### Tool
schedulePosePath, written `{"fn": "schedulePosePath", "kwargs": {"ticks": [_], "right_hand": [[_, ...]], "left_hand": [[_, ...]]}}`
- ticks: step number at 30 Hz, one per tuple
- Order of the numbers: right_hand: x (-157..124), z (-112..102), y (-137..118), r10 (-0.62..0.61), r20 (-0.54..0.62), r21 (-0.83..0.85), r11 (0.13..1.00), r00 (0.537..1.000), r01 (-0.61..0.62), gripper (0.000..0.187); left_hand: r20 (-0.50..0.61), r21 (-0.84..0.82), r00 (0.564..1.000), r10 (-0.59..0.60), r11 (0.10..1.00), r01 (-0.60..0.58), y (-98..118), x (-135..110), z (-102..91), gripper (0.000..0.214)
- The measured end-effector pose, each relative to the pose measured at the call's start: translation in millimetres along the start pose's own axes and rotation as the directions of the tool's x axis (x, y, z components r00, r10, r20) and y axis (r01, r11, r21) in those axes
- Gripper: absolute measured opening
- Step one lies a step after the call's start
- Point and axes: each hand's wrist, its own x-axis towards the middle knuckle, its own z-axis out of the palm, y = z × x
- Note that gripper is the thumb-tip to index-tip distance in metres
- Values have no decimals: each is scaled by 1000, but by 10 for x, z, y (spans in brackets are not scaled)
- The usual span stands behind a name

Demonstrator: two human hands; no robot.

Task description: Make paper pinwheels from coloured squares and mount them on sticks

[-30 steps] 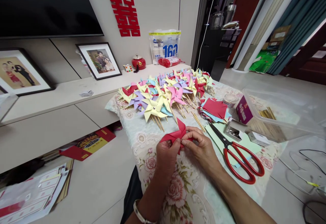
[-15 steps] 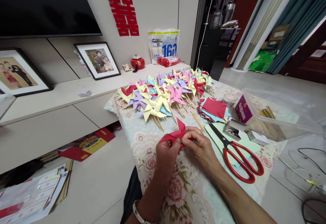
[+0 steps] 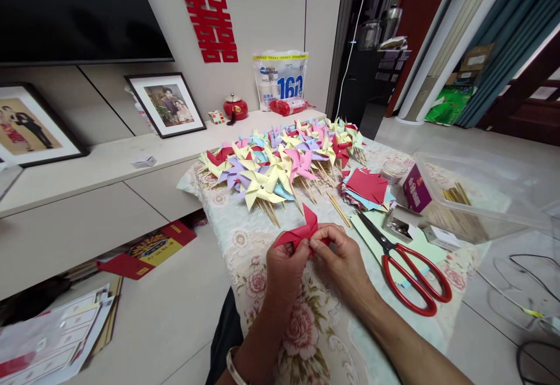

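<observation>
Above the flowered tablecloth, a red paper pinwheel [image 3: 308, 224] with folded blades is pinched between both of my hands. My left hand [image 3: 286, 262] grips its lower left part, thumb near the centre. On the other side, my right hand [image 3: 340, 249] has thumb and fingertips closed at the pinwheel's middle; anything small between them is hidden. Many finished pinwheels [image 3: 266, 184] in yellow, purple, pink, red and blue lie on sticks just beyond my hands. To the right rest large scissors [image 3: 396, 251] with red handles on pale green paper sheets [image 3: 431, 251].
Cut paper squares [image 3: 367, 185] are stacked past the scissors, beside a small open box [image 3: 400, 221] of metal pieces. A clear plastic bin [image 3: 494, 213] holding sticks stands at the right. Loose sticks [image 3: 339, 209] lie mid-table. A cabinet [image 3: 105, 166] runs along the left.
Both hands stay closed on the red pinwheel, with the fingers shifting only slightly near its centre. The camera view has moved a little.
</observation>
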Motion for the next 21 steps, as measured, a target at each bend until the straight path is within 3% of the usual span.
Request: {"fn": "schedulePosePath", "kwargs": {"ticks": [3,6,9,11,21], "right_hand": [[-4,14,-1,33,-51,27,999,998,-32,10],[2,19,-25,78,-85,107,992,993,-69,39],[9,23,-46,152,-28,272,952,988,-139,72],[11,26,-49,194,13,350,918,981,-186,82],[17,48,-19,226,-18,431,881,974,-196,72]], "left_hand": [[13,-16,1000,2,1000,-2,-6,-6,-6,12],[33,-47,999,-20,999,22,20,-18,3,12],[58,-64,997,-48,997,52,47,-26,15,12],[64,-68,997,-53,996,57,54,-24,19,12],[21,-81,999,-28,996,29,46,-26,22,14]]}}
